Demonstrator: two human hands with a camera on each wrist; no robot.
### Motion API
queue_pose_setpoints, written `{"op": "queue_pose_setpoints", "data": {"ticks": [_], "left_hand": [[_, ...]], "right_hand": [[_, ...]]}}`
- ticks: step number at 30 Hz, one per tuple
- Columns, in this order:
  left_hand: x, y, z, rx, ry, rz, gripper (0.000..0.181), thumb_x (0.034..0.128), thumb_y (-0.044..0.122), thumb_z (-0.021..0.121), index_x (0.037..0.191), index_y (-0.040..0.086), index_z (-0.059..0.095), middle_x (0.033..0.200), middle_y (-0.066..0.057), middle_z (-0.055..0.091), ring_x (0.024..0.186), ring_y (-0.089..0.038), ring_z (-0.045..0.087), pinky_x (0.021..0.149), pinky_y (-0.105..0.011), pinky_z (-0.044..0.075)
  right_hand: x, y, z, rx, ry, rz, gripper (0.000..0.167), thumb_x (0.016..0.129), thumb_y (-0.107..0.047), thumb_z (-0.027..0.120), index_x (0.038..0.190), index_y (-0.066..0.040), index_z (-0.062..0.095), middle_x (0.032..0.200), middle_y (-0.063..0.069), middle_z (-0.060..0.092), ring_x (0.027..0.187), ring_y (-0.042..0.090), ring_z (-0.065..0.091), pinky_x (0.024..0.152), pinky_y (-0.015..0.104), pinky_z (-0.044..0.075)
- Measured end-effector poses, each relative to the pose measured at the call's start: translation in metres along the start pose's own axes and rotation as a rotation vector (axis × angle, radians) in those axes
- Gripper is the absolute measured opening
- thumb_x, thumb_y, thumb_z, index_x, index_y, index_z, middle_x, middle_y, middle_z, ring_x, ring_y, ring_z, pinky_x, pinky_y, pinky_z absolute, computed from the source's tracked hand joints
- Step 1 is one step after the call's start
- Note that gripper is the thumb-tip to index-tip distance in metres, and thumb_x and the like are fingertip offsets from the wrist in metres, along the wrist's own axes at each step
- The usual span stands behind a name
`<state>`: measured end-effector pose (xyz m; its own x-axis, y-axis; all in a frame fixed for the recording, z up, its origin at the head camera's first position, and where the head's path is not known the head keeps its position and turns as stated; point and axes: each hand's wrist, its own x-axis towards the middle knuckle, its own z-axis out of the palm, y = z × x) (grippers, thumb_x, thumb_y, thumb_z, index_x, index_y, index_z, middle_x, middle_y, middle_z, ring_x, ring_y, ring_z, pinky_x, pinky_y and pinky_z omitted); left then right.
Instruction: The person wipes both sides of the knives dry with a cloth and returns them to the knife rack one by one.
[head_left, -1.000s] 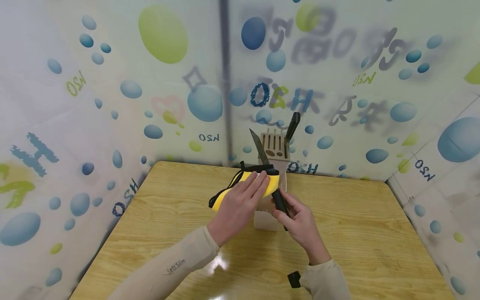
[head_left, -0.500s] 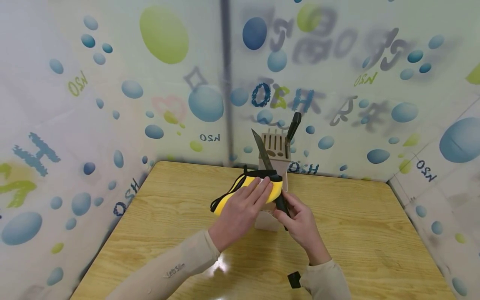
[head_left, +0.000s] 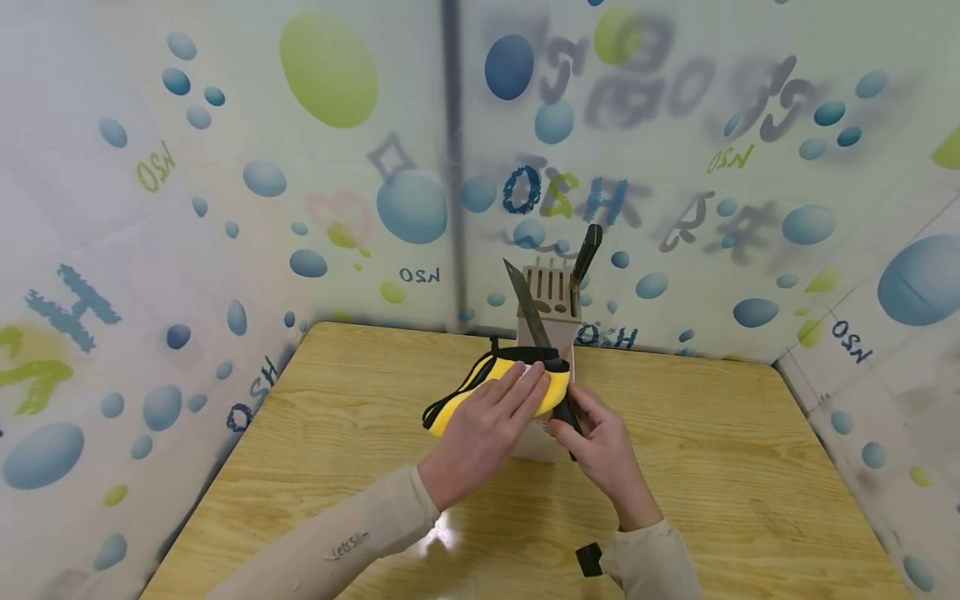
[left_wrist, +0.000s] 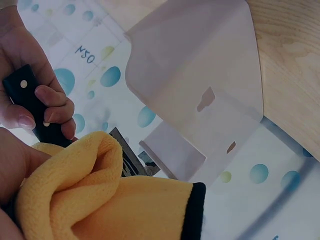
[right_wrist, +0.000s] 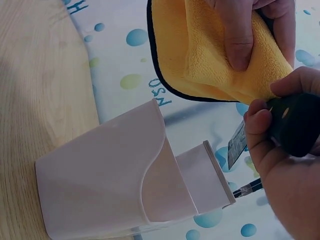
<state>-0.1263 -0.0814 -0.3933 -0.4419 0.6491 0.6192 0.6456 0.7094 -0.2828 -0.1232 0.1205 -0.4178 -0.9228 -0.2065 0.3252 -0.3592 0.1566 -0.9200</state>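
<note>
Both forearms wear beige sleeves with a smooth, plain surface. The left sleeve (head_left: 378, 510) fits closely, bulges a little near the wrist and ends in a straight-edged cuff (head_left: 425, 490); small dark lettering (head_left: 350, 546), apparently "LetsSlim", runs along the forearm. The right sleeve (head_left: 651, 560), in the same beige, looks looser and creased about its cuff, where a square-edged black piece (head_left: 589, 559) juts from the inner side. The left hand (head_left: 480, 433) and right hand (head_left: 606, 454) are bare, and the right one's visible fingernails (left_wrist: 26, 121) are short and rounded.
</note>
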Motion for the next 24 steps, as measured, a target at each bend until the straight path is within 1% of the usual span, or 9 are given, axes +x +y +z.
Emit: {"op": "queue_pose_setpoints", "data": {"ticks": [3, 6, 9, 12, 15, 18, 21, 24], "left_hand": [[0.001, -0.001, -0.001, 0.012, 0.003, -0.001, 0.06, 0.0901, 0.002, 0.077, 0.147, 0.001, 0.056, 0.15, -0.013, 0.057, 0.134, -0.028, 0.059, 0.102, -0.035, 0.057], [0.002, -0.002, -0.002, 0.005, 0.016, -0.004, 0.061, 0.089, 0.004, 0.079, 0.145, 0.0, 0.057, 0.149, -0.014, 0.058, 0.133, -0.029, 0.06, 0.101, -0.035, 0.057], [0.004, -0.003, -0.003, -0.007, 0.029, -0.008, 0.059, 0.0893, 0.003, 0.078, 0.145, 0.0, 0.058, 0.147, -0.013, 0.059, 0.131, -0.029, 0.061, 0.102, -0.036, 0.057], [0.006, -0.004, -0.004, -0.002, 0.029, -0.006, 0.058, 0.09, 0.003, 0.077, 0.145, 0.001, 0.058, 0.147, -0.013, 0.06, 0.131, -0.03, 0.061, 0.102, -0.037, 0.056], [0.007, -0.005, -0.005, 0.004, 0.027, -0.01, 0.059, 0.0883, 0.003, 0.078, 0.144, 0.0, 0.059, 0.146, -0.014, 0.06, 0.131, -0.03, 0.062, 0.101, -0.037, 0.057], [0.008, -0.007, -0.004, 0.01, 0.029, -0.013, 0.061, 0.0866, 0.003, 0.08, 0.143, 0.0, 0.059, 0.146, -0.014, 0.061, 0.131, -0.031, 0.062, 0.1, -0.038, 0.058], [0.009, -0.009, -0.004, 0.01, 0.031, -0.021, 0.059, 0.087, 0.003, 0.08, 0.142, 0.0, 0.06, 0.145, -0.014, 0.061, 0.13, -0.031, 0.062, 0.1, -0.038, 0.058], [0.01, -0.012, -0.006, 0.009, 0.026, -0.032, 0.057, 0.0882, 0.001, 0.078, 0.142, 0.0, 0.061, 0.145, -0.014, 0.061, 0.13, -0.032, 0.062, 0.101, -0.038, 0.057]], "right_hand": [[0.0, -0.001, 0.0, -0.004, -0.002, -0.004, 0.055, 0.094, 0.008, 0.065, 0.148, 0.006, 0.051, 0.133, 0.022, 0.059, 0.105, 0.032, 0.065, 0.094, 0.02, 0.056], [0.0, -0.002, 0.0, -0.002, -0.005, -0.011, 0.056, 0.094, 0.008, 0.065, 0.148, 0.005, 0.051, 0.129, 0.021, 0.059, 0.103, 0.034, 0.064, 0.092, 0.019, 0.057], [0.0, -0.002, -0.001, 0.003, -0.008, -0.022, 0.056, 0.094, 0.008, 0.065, 0.148, 0.006, 0.051, 0.123, 0.022, 0.059, 0.1, 0.031, 0.064, 0.089, 0.018, 0.058], [0.0, -0.002, -0.001, -0.004, -0.007, -0.041, 0.055, 0.094, 0.009, 0.064, 0.148, 0.007, 0.051, 0.119, 0.022, 0.06, 0.096, 0.024, 0.064, 0.084, 0.017, 0.059], [0.0, -0.002, -0.001, -0.026, 0.001, -0.051, 0.055, 0.093, 0.008, 0.066, 0.147, 0.007, 0.052, 0.117, 0.021, 0.06, 0.091, 0.019, 0.063, 0.08, 0.017, 0.058], [-0.001, -0.003, -0.002, -0.045, 0.009, -0.043, 0.057, 0.092, 0.007, 0.067, 0.147, 0.006, 0.052, 0.117, 0.021, 0.061, 0.088, 0.015, 0.061, 0.075, 0.019, 0.058], [-0.001, -0.003, -0.003, -0.055, 0.017, -0.021, 0.059, 0.092, 0.006, 0.069, 0.148, 0.005, 0.052, 0.118, 0.021, 0.062, 0.088, 0.016, 0.06, 0.073, 0.019, 0.057], [-0.002, -0.004, -0.003, -0.062, 0.019, -0.008, 0.061, 0.091, 0.006, 0.07, 0.149, 0.004, 0.051, 0.12, 0.02, 0.061, 0.09, 0.02, 0.061, 0.074, 0.02, 0.057]]}}
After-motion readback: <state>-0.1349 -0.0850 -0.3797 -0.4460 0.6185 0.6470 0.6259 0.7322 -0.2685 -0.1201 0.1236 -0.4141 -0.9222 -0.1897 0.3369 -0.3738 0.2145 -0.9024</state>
